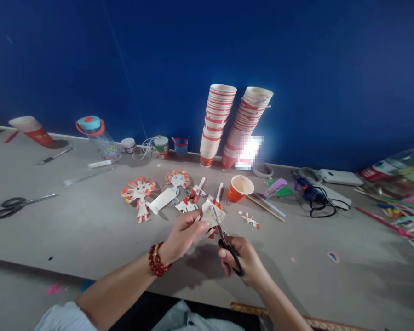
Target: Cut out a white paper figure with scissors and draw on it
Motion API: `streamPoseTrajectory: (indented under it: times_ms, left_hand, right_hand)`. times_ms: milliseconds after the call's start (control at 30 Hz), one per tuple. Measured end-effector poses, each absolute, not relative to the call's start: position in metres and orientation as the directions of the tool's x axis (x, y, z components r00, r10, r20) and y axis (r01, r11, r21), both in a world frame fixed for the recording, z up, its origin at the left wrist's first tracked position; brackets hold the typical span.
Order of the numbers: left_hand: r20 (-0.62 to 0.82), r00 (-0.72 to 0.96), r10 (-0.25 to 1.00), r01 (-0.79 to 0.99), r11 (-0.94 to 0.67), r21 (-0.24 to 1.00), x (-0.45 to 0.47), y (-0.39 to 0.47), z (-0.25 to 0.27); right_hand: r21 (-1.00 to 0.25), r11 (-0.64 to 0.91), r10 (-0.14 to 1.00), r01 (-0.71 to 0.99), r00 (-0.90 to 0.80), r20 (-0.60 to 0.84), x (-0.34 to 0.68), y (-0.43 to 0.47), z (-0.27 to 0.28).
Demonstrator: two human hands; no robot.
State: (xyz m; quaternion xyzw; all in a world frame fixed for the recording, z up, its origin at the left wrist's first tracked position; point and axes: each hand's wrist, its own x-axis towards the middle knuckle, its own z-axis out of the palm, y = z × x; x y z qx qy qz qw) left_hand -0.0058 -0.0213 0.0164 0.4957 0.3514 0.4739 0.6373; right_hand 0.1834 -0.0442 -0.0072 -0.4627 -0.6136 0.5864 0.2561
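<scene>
Pinched in my left hand (pixel 186 232) is a small piece of white paper (pixel 212 214) with dark drawn lines. My right hand (pixel 240 258) grips black-handled scissors (pixel 227 243), fingers in the loops, with the blades lying against the paper. Just beyond, paper scraps and red-and-white markers (pixel 199 188) lie on the table, beside an orange paper cup (pixel 239 188). To the left of my hands are a paper figure with a fringed orange-and-white head (pixel 141 195), a second fringed paper face (pixel 178 179) and a white paper strip (pixel 163 200).
Two tall stacks of paper cups (pixel 218 124) stand by the blue wall. Other scissors (pixel 24 203), a clear bottle (pixel 100 138) and a tilted cup stack (pixel 32 131) are at the left. A glue gun (pixel 312 193) with a black cord and plastic bags of craft materials (pixel 403 184) lie right.
</scene>
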Motion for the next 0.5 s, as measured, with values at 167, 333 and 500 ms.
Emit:
streamPoseTrajectory:
  times_ms: [167, 333, 500]
  left_hand:
    - [0.011, 0.305, 0.952, -0.300, 0.085, 0.950, -0.0050, -0.0215, 0.0161]
    - [-0.028, 0.347, 0.938, -0.352, 0.158, 0.922, -0.0042, -0.0210, 0.0143]
    - [-0.054, 0.341, 0.939, -0.314, 0.168, 0.934, -0.0057, -0.0220, 0.0148]
  right_hand:
    - [-0.962, -0.125, 0.861, 0.243, -0.455, -0.227, 0.1831, -0.0429, -0.0051]
    - [-0.975, -0.112, 0.849, 0.191, -0.492, -0.194, 0.1803, -0.0411, 0.0002]
    - [-0.977, -0.142, 0.832, 0.161, -0.514, -0.206, 0.1786, -0.0400, 0.0010]
